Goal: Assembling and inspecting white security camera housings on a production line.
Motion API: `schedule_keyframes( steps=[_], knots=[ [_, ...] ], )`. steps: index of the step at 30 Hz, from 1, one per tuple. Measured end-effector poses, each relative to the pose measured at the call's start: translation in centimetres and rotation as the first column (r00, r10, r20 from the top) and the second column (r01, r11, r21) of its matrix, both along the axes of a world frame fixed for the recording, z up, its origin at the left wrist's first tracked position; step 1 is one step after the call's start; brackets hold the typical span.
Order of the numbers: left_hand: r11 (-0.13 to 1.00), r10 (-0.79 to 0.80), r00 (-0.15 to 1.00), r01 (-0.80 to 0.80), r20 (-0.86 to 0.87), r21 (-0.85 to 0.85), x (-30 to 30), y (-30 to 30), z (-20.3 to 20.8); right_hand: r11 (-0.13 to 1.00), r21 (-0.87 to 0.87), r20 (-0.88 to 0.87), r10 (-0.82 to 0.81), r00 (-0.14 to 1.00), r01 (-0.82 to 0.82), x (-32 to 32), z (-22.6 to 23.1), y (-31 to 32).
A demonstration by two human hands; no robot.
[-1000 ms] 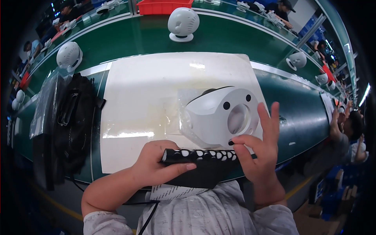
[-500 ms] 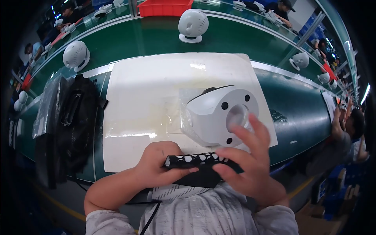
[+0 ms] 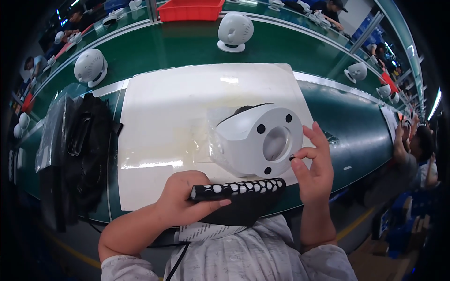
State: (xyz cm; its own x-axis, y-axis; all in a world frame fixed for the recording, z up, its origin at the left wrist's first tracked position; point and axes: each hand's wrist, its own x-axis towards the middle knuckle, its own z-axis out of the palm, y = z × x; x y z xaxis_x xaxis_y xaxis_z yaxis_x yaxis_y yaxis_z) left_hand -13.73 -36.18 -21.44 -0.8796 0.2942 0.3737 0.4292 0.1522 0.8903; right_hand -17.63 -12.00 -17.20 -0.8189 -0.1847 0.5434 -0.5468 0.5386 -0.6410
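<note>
A white rounded appliance with a ring-shaped base [image 3: 240, 150] lies on its side on the white board. Three round black pads show on the base's face, around a central opening. My left hand [image 3: 185, 196] is closed on a bent black sheet of pads [image 3: 239, 187], whose upper edge shows rows of white round spots. At the base's lower right rim, the thumb and index finger of my right hand [image 3: 315, 173] pinch a small round black pad [image 3: 292, 158]. I cannot tell whether this pad touches the base.
The white board [image 3: 154, 112] covers part of the green bench. A black bag [image 3: 89, 145] and clear plastic bags lie on the left. White appliances [image 3: 235, 32] stand along the green belt beyond. Behind them is a red bin [image 3: 190, 10]. Other people work around the line.
My right hand has moved away from the pad sheet to the base's right rim, now with a small black pad between its fingertips. My left hand still holds the sheet.
</note>
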Motion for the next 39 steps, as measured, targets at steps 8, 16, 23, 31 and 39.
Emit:
schedule_keyframes(
  steps=[8, 16, 23, 31, 39],
  knots=[
    [1.000, -0.015, 0.988, 0.015, 0.151, 0.000, 0.0, -1.7, -0.2, 0.785, 0.590, -0.297, -0.004, 0.955, 0.187, 2.2, 0.9, -0.8],
    [1.000, -0.018, 0.996, 0.017, 0.084, 0.017, -0.3, -2.8, -1.3, 0.983, 0.173, 0.209, 0.030, 0.977, -0.067, 1.3, 0.0, -1.3],
    [0.998, -0.013, 0.992, 0.005, 0.122, 0.061, -0.5, -3.9, -1.8, 0.726, -0.688, 0.500, 0.502, 0.705, -0.029, -1.9, -0.8, -2.4],
    [0.997, -0.074, 0.992, 0.074, 0.102, 0.006, -0.5, -4.2, -3.1, 0.973, 0.062, -0.141, -0.210, 0.967, 0.220, -17.9, -2.3, -1.8],
    [0.979, -0.185, 0.983, 0.184, 0.001, 0.083, -0.5, -4.0, -3.1, 0.662, 0.581, -0.488, -0.183, 0.853, 0.474, -30.4, -6.2, 2.3]
  ],
)
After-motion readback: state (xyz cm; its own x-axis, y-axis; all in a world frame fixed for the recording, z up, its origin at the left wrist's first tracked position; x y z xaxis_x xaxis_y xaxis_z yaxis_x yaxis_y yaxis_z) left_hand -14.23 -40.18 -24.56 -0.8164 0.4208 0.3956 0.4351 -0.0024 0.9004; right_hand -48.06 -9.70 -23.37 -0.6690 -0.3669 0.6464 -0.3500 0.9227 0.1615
